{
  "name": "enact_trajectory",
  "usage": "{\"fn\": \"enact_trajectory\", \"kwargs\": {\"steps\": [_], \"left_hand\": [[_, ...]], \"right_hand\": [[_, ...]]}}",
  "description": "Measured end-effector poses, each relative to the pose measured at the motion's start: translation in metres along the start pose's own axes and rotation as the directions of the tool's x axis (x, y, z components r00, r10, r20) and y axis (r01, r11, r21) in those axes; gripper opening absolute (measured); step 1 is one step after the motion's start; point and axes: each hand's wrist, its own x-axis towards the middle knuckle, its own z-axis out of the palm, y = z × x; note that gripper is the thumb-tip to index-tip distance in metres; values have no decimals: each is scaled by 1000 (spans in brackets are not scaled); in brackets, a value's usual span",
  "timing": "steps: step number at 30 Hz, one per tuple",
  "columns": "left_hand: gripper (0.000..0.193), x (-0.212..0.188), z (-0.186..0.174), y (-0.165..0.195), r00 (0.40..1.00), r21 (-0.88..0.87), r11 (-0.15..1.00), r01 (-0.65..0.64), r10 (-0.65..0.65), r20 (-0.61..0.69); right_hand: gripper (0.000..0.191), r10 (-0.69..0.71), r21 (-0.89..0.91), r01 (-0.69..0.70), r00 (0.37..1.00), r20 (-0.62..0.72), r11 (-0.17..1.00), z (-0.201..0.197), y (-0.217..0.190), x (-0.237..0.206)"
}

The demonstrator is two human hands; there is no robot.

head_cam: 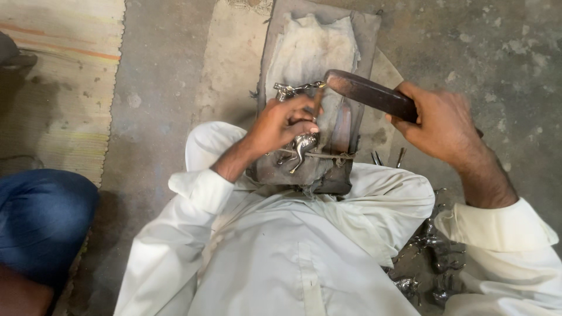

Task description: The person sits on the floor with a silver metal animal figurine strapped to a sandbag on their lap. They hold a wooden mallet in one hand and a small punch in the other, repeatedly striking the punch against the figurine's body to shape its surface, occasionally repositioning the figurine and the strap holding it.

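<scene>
1. Hands: left hand (pixel 287 120) clenched on a silvery animal figurine (pixel 298 143), frame centre, pressed onto a cloth-covered block (pixel 310 52).
2. Right hand (pixel 436 123), at 3 o'clock, grasps a dark file (pixel 366 90), tip touching the figurine's top.
3. More metal figurines (pixel 436 257) lie on the floor at 5 o'clock.

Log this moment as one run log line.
left hand: holds metal animal figurine on cloth-covered block | right hand: grips dark wooden tool, tip near figurine | seated, white clothing

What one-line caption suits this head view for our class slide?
Left hand steadies a small metal animal figurine on a cloth-covered block while the right hand holds a dark wooden tool over it.
</scene>
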Motion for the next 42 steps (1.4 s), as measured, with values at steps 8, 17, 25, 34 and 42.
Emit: {"fn": "enact_trajectory", "kwargs": {"steps": [8,17,25,34,42], "left_hand": [[31,4,-3,7,995,154,987,-38,22,101],[33,4,2,3,996,242,969,-58,41,74],[32,3,0,2,996,232,971,-59,40,85],[32,5,0,3,992,232,968,-93,70,106],[32,7,-1,3,991,258,960,-105,77,113]], "right_hand": [[22,-21,-15,19,982,-189,1000,30,13,-20],[30,-155,-89,131,910,-384,987,32,12,-27],[31,-119,-100,93,948,-297,991,29,16,-25],[28,-100,-7,105,920,-379,994,34,14,-26],[23,7,141,56,912,-409,988,38,11,-30]]}}
